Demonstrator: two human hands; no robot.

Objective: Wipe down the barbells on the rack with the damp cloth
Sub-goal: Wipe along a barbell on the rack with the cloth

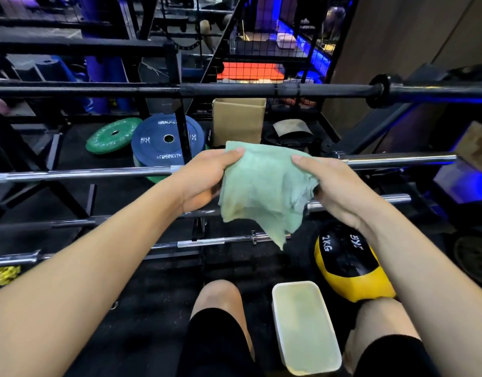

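Both hands are holding the pale green cloth [264, 186] up between them. The left hand [204, 180] is pinching the cloth's upper left edge, thumb on top and fingers curled behind. The right hand [332, 186] is gripping the right side, thumb lying across the fabric and fingers tucked under it. The cloth is hanging bunched and creased, its lowest corner drooping toward the floor, and it is not touching any bar.

Just behind the hands a chrome barbell [85, 172] is lying across the rack, passing behind the cloth and coming out again past the right hand. Just below the hands a second bar [370, 201] is running level, also partly hidden by the cloth. Further below, toward the person, a thinner chrome bar [207, 240] is resting low down. Well above and beyond the hands a black barbell [234, 90] is spanning the whole rack.

Beyond the left hand, a blue weight plate [163, 142] and a green weight plate [112, 134] are lying on the dark floor, with a cardboard box [238, 118] beside them. Below the right hand a yellow and black medicine ball [348, 265] marked 2KG is sitting on the floor. Beside it, between the person's knees, a white rectangular tub [305, 327] is holding cloudy greenish liquid.
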